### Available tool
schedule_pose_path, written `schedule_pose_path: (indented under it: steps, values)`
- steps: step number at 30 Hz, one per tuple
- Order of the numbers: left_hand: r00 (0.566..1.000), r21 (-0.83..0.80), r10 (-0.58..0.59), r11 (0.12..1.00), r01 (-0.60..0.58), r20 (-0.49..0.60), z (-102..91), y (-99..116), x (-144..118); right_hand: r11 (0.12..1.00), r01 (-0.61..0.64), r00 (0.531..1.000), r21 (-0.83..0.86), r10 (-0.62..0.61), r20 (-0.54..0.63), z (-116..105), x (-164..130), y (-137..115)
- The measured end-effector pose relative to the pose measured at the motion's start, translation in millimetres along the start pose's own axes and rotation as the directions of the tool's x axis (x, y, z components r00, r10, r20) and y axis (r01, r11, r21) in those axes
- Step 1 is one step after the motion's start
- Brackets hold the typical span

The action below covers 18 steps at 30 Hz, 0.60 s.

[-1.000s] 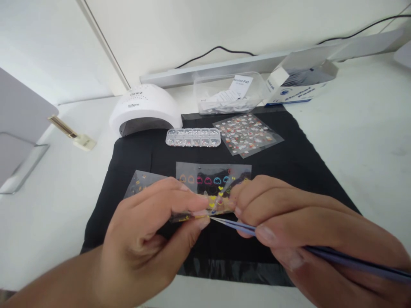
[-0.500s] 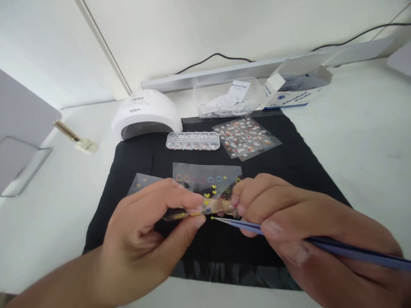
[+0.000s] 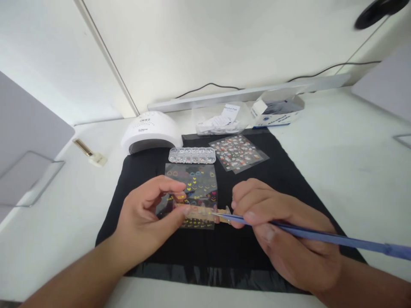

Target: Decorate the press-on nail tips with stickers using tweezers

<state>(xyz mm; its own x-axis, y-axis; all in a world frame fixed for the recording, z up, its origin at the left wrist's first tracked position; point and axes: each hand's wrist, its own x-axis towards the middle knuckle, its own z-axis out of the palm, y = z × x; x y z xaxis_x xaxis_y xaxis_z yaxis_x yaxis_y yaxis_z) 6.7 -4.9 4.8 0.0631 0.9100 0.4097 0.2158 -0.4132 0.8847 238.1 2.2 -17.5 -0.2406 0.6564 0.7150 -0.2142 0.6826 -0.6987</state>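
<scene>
My right hand [image 3: 282, 226] is closed around blue tweezers [image 3: 295, 231], whose tips hold a tiny yellow sticker. Those tips meet a beige stick [image 3: 201, 212] carrying clear false nail tips [image 3: 227, 210]. Thumb and fingers of my left hand [image 3: 150, 214] are at the stick's left end and appear to pinch it. A clear sticker sheet [image 3: 205, 176] with yellow hearts and colored outlines lies around the stick. Whether the stick is over or under the sheet, I cannot tell.
Behind the sheet sits a clear compartment case [image 3: 192, 155] of small decorations, beside patterned sticker sheets [image 3: 236, 154]. A white nail lamp [image 3: 152, 130], a clear tub [image 3: 218, 122] of pads and an alcohol pad box [image 3: 278, 113] stand farther back. A polish bottle [image 3: 91, 155] lies left of the black mat [image 3: 240, 252].
The sticker sheet was bent up in my left fingers and now lies flatter. The tweezers' yellow sticker has come onto the stick. My view has shifted and pulled back.
</scene>
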Motion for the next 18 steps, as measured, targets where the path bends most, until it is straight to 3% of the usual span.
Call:
schedule_pose_path:
  steps: [6, 9, 16, 18]
  values:
    - [0.994, 0.002, -0.102, 0.995, 0.102, -0.050, -15.8, -18.6, 16.4, 0.999, 0.048, 0.998, 0.003, -0.048, -0.042, -2.1, 10.7, -14.7]
    - [0.975, 0.056, -0.195, 0.978, 0.201, -0.108, -27.0, -28.9, 28.4, 0.998, 0.011, 1.000, -0.055, -0.012, -0.019, -10.0, 16.4, -25.3]
    - [0.920, 0.345, -0.390, 0.859, 0.378, -0.036, -56.0, -49.6, 49.3, 0.986, -0.117, 0.993, -0.115, 0.120, 0.016, -26.7, 7.9, -14.3]
    - [0.932, 0.474, -0.350, 0.807, 0.352, -0.096, -61.3, -50.4, 49.4, 0.985, -0.128, 0.991, -0.114, 0.132, 0.028, -27.4, 3.4, -7.8]
